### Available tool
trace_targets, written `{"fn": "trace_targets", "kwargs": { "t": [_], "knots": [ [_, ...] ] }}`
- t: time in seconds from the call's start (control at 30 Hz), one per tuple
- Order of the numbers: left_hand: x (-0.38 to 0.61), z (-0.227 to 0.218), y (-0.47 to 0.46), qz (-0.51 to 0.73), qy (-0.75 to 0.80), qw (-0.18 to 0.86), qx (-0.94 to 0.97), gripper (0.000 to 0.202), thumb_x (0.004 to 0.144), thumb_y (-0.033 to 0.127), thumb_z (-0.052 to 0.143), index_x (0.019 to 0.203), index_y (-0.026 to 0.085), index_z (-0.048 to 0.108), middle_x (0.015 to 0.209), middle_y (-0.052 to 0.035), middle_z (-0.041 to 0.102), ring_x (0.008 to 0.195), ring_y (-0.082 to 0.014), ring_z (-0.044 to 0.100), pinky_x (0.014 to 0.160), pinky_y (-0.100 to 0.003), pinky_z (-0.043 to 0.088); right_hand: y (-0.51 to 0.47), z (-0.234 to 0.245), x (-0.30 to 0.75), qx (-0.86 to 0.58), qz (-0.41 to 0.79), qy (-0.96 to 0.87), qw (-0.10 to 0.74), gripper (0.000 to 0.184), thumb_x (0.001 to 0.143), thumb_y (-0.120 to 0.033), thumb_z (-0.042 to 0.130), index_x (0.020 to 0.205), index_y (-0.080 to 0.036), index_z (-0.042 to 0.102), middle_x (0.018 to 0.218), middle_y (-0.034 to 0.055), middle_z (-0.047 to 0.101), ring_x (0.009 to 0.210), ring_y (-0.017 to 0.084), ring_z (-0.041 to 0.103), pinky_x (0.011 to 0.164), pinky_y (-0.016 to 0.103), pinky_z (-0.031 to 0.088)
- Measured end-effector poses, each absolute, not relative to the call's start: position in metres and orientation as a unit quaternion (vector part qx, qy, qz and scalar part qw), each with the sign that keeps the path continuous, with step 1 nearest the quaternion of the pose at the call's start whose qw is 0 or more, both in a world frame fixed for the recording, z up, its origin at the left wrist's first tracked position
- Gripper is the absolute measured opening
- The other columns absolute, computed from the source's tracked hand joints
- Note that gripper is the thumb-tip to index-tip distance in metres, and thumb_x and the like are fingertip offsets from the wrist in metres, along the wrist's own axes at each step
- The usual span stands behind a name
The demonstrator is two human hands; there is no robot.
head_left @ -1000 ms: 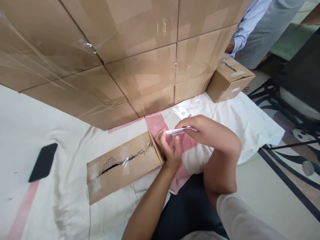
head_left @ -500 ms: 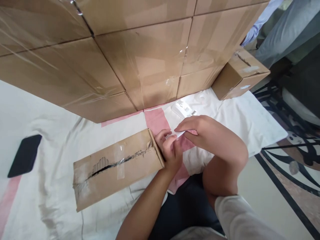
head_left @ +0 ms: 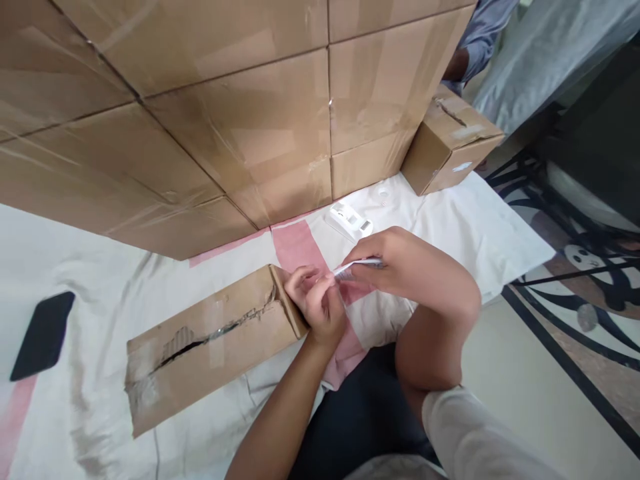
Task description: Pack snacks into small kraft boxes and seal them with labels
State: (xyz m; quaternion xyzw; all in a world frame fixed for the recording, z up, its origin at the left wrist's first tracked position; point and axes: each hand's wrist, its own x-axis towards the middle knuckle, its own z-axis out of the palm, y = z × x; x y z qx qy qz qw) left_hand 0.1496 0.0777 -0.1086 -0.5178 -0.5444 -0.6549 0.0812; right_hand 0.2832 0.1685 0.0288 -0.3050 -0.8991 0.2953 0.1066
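Note:
Between my two hands is a thin white folded sheet [head_left: 359, 264], paper-like, with grey marks along its edge. My right hand [head_left: 390, 257] pinches it between thumb and fingers from above. The fingertips of my left hand [head_left: 320, 300] close on its other end, beside the near cardboard box [head_left: 215, 347]. That box is long, and its taped top seam is torn and gaping. Just beyond my right hand, a small white plastic item [head_left: 350, 221] with a dark rectangular patch lies on the cloth. What it is I cannot tell.
A wall of stacked, taped cardboard cartons [head_left: 240, 127] rises at the back. Another small box [head_left: 453, 140] stands at the right, near a person's sleeve [head_left: 487, 37]. A black phone [head_left: 43, 335] lies at far left on the white and pink cloth [head_left: 100, 287]. A tape roll [head_left: 383, 195] sits behind.
The view has shifted, so most things appear further left. The white sheet now shows more of its length between my hands, and my right hand has drawn slightly away from my left.

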Motion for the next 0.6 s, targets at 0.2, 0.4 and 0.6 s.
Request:
{"fn": "trace_targets", "kwargs": {
  "t": [0.2, 0.4, 0.6],
  "knots": [
    [0.151, -0.114, 0.076, -0.645, -0.544, 0.077, -0.530, 0.024, 0.095, 0.010, 0.059, 0.114, 0.022, 0.065, 0.125, -0.0091, 0.046, 0.113, -0.0181, 0.056, 0.097, -0.039, 0.053, 0.176, 0.028, 0.287, -0.297, 0.359, -0.880, 0.089, 0.029, 0.094, -0.022, 0.050, 0.070, -0.016, 0.065, 0.061, -0.0025, 0.051, 0.057, 0.008, 0.039, 0.058, 0.027, 0.029],
    [0.150, -0.115, 0.077, -0.631, -0.568, 0.076, -0.523, 0.012, 0.094, 0.012, 0.061, 0.097, 0.021, 0.067, 0.121, -0.0073, 0.046, 0.116, -0.0196, 0.054, 0.100, -0.042, 0.050, 0.197, 0.012, 0.283, -0.241, 0.421, -0.870, 0.084, 0.029, 0.092, -0.026, 0.056, 0.065, -0.015, 0.059, 0.058, -0.0052, 0.038, 0.055, 0.007, 0.031, 0.055, 0.024, 0.025],
    [0.152, -0.111, 0.081, -0.609, -0.586, 0.091, -0.527, 0.009, 0.093, 0.013, 0.061, 0.093, 0.019, 0.068, 0.119, -0.0065, 0.045, 0.114, -0.0179, 0.055, 0.098, -0.037, 0.050, 0.219, -0.010, 0.278, -0.217, 0.493, -0.840, 0.069, 0.031, 0.091, -0.030, 0.059, 0.064, -0.014, 0.057, 0.061, -0.0048, 0.040, 0.058, 0.007, 0.033, 0.054, 0.024, 0.024]
  ]
}}
